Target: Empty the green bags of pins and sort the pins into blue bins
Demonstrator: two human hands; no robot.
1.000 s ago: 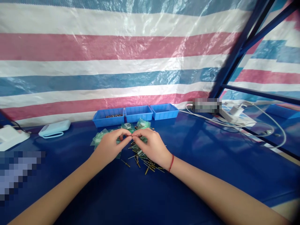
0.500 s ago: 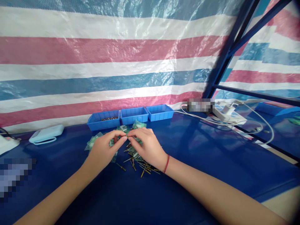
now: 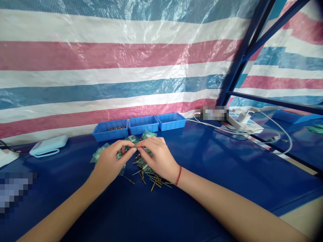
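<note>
My bench [image 3: 214, 174] is covered in glossy dark blue sheet, and a red, white and blue striped woven tarp [image 3: 126, 67] hangs behind it. My left hand [image 3: 108, 163] and right hand [image 3: 156, 158] meet fingertip to fingertip, both pinching one tiny part [image 3: 135, 147], too small to make out, above the loose heap of thin brass-coloured pins [image 3: 152, 178]. Crinkly green plastic bags [image 3: 100, 153] lie left of the heap. Three blue plastic trays [image 3: 142, 124] stand at the far edge.

Three blue trays [image 3: 143, 124], one pale-blue device [image 3: 47, 147], one power strip [image 3: 243, 123] — pins [image 3: 153, 179] and green bags [image 3: 99, 153] uncountable.
</note>
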